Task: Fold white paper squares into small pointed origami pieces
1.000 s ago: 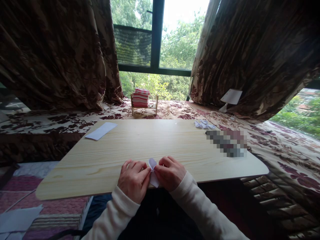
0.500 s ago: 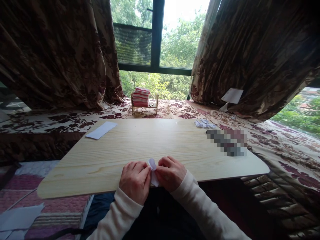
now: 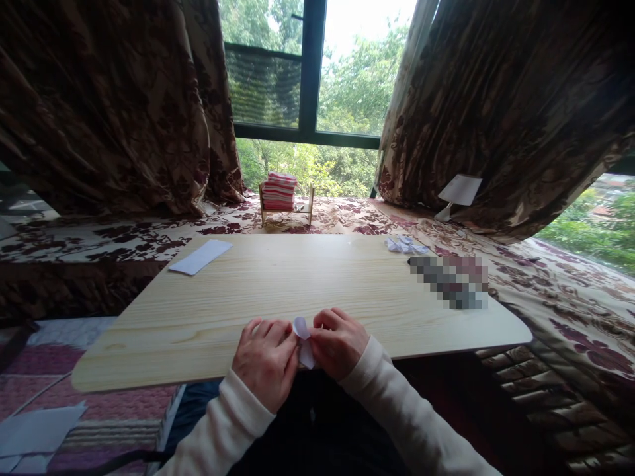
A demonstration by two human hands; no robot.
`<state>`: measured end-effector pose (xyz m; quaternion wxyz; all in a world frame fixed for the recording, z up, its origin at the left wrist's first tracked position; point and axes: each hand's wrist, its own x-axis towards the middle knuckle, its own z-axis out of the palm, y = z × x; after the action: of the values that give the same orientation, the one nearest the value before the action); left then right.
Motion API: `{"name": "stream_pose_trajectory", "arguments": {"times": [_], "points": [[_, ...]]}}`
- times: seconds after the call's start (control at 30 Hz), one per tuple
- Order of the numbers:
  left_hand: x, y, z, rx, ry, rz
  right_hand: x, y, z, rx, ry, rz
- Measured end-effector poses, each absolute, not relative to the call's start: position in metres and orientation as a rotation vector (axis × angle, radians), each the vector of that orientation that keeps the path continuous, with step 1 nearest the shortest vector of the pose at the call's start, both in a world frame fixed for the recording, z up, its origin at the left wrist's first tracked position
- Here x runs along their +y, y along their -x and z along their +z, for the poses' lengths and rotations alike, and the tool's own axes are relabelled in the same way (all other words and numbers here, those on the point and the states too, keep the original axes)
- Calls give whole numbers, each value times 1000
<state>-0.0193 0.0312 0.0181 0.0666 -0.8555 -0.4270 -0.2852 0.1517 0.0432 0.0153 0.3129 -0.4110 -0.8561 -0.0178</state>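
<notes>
Near the front edge of the light wooden table (image 3: 223, 317), a small white strip of paper (image 3: 302, 328) is held between my two hands, its upper end curled over and its lower end hanging toward the table edge. My left hand (image 3: 265, 360) pinches its left side, thumb against curled fingers. From the right, my right hand (image 3: 340, 342) grips the same paper between thumb and bent forefinger. The fingertips hide part of the fold.
Folded white paper (image 3: 201, 256) lies at the table's back left. Crumpled paper pieces (image 3: 407, 244) and a blurred-out dark object (image 3: 444, 283) lie at the right. Behind stand a small rack with striped cloths (image 3: 279, 192) and a white lamp (image 3: 460, 190). More paper (image 3: 42, 430) rests lower left.
My left hand has shifted slightly left and down. The paper's curled top has moved a little; both hands stay on it.
</notes>
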Motion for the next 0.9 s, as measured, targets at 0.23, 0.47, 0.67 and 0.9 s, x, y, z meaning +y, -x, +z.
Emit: {"name": "stream_pose_trajectory", "arguments": {"times": [0.23, 0.47, 0.67, 0.9], "points": [[34, 19, 18, -1301, 2605, -831, 44, -155, 13, -2341, 1126, -67], [26, 32, 14, -1211, 2609, -937, 46, -154, 10, -2308, 1140, -45], [28, 28, 19, -1258, 2609, -778, 45, -154, 11, -2316, 1132, -38], [36, 22, 26, -1275, 2656, -649, 46, -154, 10, -2339, 1139, -6]]}}
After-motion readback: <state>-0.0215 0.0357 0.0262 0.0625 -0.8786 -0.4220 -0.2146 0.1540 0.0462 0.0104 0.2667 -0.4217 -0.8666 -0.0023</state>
